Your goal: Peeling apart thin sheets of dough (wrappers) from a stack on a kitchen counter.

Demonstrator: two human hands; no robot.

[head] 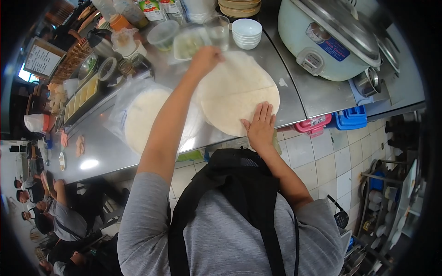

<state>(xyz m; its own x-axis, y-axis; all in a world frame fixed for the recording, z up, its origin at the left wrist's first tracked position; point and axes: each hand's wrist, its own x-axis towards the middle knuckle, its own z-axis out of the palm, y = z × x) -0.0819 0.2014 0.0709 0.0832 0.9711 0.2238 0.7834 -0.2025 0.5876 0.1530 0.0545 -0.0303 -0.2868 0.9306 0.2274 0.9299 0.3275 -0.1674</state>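
A large, thin round sheet of pale dough or wrapper [238, 82] lies before me on the steel counter, with a crease or edge running across its middle. At its far left edge my left hand [208, 59] is closed, the fingertips pinching the rim, slightly blurred. My right hand [261, 126] rests flat near the sheet's close right edge, holding nothing. Under my left forearm, partly hidden, another pale round stack [141, 117] sits in a clear plastic bag [119, 103].
Beyond the sheet stand a tub of pale green pieces [188, 46], a clear pitcher [217, 32] and stacked white bowls [246, 33]. A large rice cooker [331, 41] is at the right. Condiment containers [81, 98] line the left. Several people stand farther left along the counter.
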